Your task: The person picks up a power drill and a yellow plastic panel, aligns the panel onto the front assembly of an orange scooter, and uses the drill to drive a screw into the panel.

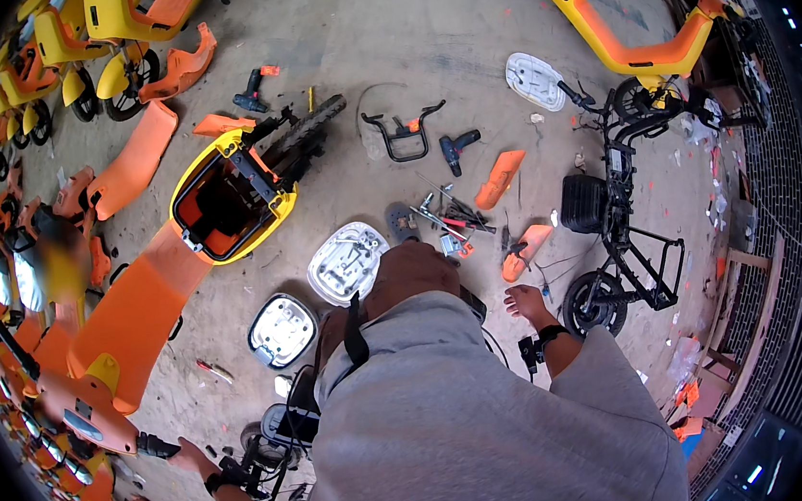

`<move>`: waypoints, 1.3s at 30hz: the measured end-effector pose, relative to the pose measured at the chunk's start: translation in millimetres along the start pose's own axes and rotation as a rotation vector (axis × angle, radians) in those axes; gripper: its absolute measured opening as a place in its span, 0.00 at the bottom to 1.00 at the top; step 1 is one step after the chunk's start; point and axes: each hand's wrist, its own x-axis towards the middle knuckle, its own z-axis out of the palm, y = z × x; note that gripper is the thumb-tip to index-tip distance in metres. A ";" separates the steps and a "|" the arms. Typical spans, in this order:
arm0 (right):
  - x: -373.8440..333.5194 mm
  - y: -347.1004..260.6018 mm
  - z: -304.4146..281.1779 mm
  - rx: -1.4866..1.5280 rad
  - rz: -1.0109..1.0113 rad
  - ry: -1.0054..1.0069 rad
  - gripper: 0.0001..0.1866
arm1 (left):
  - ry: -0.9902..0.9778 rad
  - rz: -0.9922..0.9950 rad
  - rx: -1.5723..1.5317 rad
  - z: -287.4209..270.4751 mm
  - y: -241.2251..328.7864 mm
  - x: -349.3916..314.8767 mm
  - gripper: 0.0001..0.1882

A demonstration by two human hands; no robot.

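Note:
An orange and yellow scooter (132, 315) lies at the left, its seat compartment open. My left hand (189, 457) is at the end of its black handlebar grip (157, 446); whether the fingers wrap around it is too small to make out. Out to the right, my right hand (526, 303) hangs empty, fingers apart, above the floor. Closest to it are a loose orange panel (525, 252) and the small wheel (593, 303) of a bare black scooter frame (620, 200). Both wrists wear dark straps with small devices.
Two white-lined covers (346, 263) (282, 330) lie left of my legs. Hand tools (451, 217), two cordless drills (459, 151) (251, 93) and a black bracket (406, 132) are scattered ahead. Rows of yellow scooters (123, 16) fill the far left; another scooter (627, 35) stands far right.

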 end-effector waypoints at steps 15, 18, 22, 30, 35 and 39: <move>-99.1 183.2 116.1 0.009 0.236 -0.078 0.13 | 0.186 0.137 -0.092 18.6 11.6 -8.0 0.19; -109.2 215.3 149.3 -0.274 0.017 -0.069 0.17 | 0.129 0.117 -0.066 19.3 21.7 4.1 0.19; -60.3 300.0 151.4 -0.572 -0.203 -0.241 0.20 | -0.086 -0.039 0.046 -7.2 -5.3 1.5 0.19; 77.5 -37.6 -2.0 -0.201 0.150 -0.081 0.13 | -0.458 0.214 0.045 -30.8 35.6 -77.3 0.21; 192.1 -284.7 -57.7 -0.283 -0.384 0.154 0.15 | -0.781 0.393 -0.228 -15.8 144.8 -238.5 0.19; 144.1 -458.6 8.8 -0.081 -0.567 -0.062 0.13 | -0.897 0.304 -0.253 -13.4 206.8 -289.5 0.17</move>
